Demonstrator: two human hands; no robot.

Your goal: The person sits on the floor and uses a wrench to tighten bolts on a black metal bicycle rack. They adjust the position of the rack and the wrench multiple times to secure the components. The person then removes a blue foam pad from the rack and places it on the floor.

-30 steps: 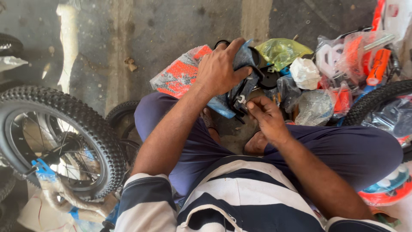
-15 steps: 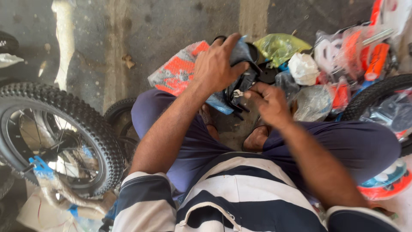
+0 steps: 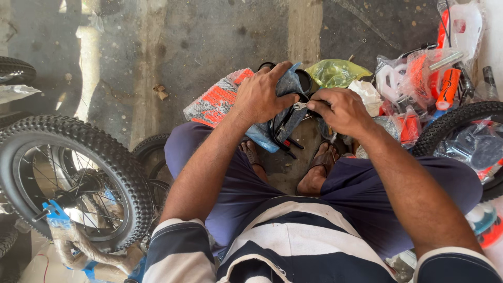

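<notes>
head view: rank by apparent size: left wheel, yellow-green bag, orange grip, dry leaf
1. left wheel, though nearness to the camera inflates it
2. yellow-green bag
3. orange grip
4. dry leaf

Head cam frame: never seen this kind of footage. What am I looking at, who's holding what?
The camera sits on a person's head and looks down, so you see their own arms, striped shirt and lap above a concrete floor. The left hand grips a blue-wrapped bundle with black cables. The right hand pinches a small metal part at that bundle. A knobby bicycle wheel lies to the left; plastic bags of orange and white parts are piled to the right.
</notes>
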